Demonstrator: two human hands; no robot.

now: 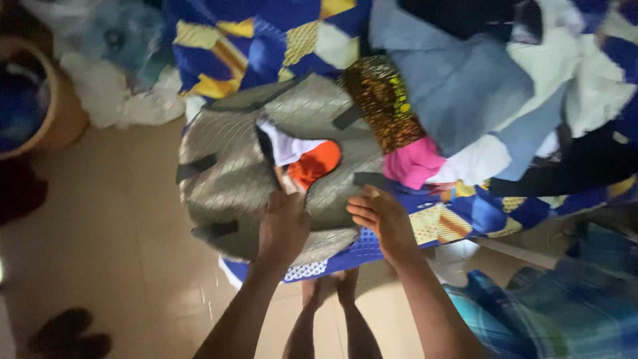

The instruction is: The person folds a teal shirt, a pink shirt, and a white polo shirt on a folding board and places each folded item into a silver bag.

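A grey quilted bag (pixel 232 166) with dark strap loops lies on a pile of clothes over a blue perforated basket (pixel 359 249). Its opening shows white and orange cloth (pixel 312 163) inside. My left hand (pixel 284 226) grips the near edge of the bag's opening. My right hand (pixel 384 218) rests flat, fingers together, on the bag's right side beside a dark strap. A pink cloth (pixel 413 163) and a brown-yellow patterned cloth (pixel 382 100) lie just to the right of the bag.
Blue, yellow and white patterned fabric (pixel 266 40), pale blue cloth (pixel 458 80) and black garments cover the top and right. A round tan basket (pixel 56 106) stands at the far left on the tan tiled floor (pixel 113 246). My bare feet (pixel 329 289) show below.
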